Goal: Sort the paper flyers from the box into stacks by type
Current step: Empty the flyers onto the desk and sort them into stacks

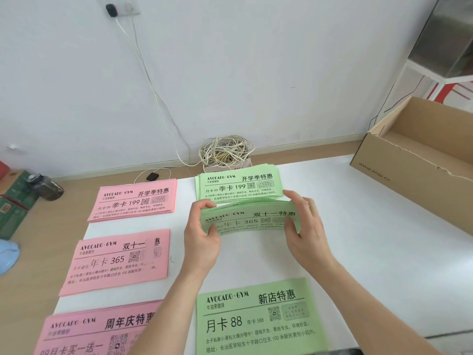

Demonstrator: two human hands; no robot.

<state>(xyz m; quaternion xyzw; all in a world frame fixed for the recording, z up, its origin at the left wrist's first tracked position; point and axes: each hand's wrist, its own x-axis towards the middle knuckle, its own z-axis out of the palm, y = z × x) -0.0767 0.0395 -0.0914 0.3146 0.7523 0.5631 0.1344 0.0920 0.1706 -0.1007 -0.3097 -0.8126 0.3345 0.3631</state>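
Five stacks [133, 201] [117, 262] [84, 334] [238, 185] [258, 319], one bundle [245, 221], one box [409, 160]

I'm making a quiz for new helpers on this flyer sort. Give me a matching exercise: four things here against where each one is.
Things
1. green 365 flyers
2. pink 199 stack
3. green 88 stack
4. cardboard box

Places
a. far right of the table
b. near edge, flat, right column
c. gripped between left hand and right hand
d. far row, left of the green 199 stack

Pairs: 1-c, 2-d, 3-b, 4-a
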